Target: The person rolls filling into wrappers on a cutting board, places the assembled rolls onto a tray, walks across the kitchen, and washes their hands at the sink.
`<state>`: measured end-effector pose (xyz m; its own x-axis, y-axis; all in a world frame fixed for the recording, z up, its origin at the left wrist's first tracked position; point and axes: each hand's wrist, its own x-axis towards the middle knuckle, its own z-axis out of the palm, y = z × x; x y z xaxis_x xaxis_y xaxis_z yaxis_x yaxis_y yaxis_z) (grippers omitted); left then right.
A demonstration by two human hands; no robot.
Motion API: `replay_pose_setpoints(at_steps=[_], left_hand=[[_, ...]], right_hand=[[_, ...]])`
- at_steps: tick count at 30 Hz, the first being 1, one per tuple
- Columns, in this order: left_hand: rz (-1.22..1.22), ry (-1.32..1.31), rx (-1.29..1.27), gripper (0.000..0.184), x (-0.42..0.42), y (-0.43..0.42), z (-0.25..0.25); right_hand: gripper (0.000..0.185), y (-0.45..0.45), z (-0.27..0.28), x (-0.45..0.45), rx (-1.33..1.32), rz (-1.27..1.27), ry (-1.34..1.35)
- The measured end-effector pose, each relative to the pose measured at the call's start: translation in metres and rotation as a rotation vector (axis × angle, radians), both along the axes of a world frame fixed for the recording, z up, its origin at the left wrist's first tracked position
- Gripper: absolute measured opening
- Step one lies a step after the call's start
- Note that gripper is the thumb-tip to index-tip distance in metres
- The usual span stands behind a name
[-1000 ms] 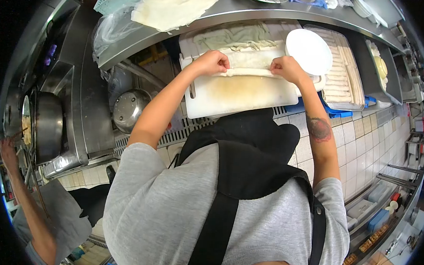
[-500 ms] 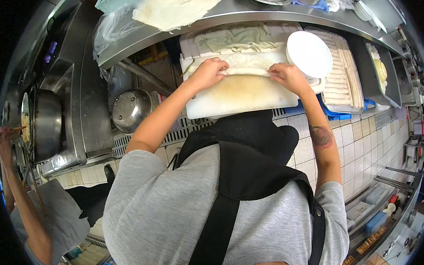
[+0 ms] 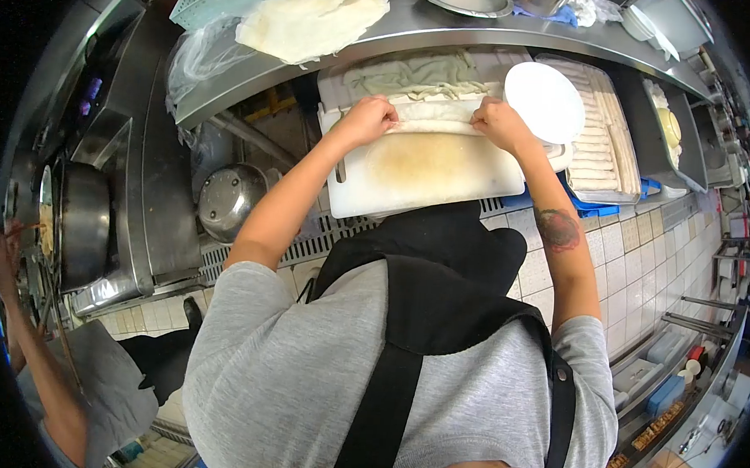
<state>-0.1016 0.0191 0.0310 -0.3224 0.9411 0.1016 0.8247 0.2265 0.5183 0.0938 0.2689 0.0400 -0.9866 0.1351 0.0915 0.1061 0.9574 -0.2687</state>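
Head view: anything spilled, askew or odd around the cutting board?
No spill shows. The cutting board has a brownish patch mid-surface, odd against white; stain or residue, can't tell. A ragged pale sheet lies at the front edge of the steel shelf.

The rolled sheet [image 3: 434,128] lies on the far part of the cutting board [image 3: 428,176], the left hand [image 3: 372,119] at its left end and the right hand [image 3: 499,124] at its right. Behind the board is a cloth [image 3: 424,75], and past that a counter [image 3: 451,30]. Right of the board come a bowl [image 3: 545,102], a tray of rolls [image 3: 601,195], then a bin [image 3: 690,151]; left, a pot [image 3: 232,201].
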Motion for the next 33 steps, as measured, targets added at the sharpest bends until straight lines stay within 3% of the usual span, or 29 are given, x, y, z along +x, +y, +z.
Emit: replay_pose_setpoints(at_steps=[6,12,18,24,30,33], left_hand=[[0.099,0.136,0.163,0.016,0.020,-0.008,-0.010],[0.060,0.197,0.107,0.014,0.027,-0.013,-0.002],[0.012,0.184,-0.042,0.018,0.008,-0.001,-0.002],[-0.021,-0.076,-0.188,0.020,-0.019,0.014,-0.005],[-0.035,0.032,-0.159,0.021,-0.019,0.017,-0.007],[-0.072,0.175,-0.063,0.021,-0.012,0.015,-0.013]], right_hand=[[0.020,-0.008,-0.016,0.001,0.044,0.058,0.178],[0.020,-0.020,-0.003,0.013,-0.010,0.101,0.194],[0.023,-0.020,0.011,0.007,-0.032,0.124,0.109],[0.019,0.002,0.000,-0.016,-0.124,0.095,-0.024],[0.018,0.007,0.005,-0.024,-0.180,0.084,-0.118],[0.023,-0.002,0.003,-0.023,-0.054,0.078,-0.129]])
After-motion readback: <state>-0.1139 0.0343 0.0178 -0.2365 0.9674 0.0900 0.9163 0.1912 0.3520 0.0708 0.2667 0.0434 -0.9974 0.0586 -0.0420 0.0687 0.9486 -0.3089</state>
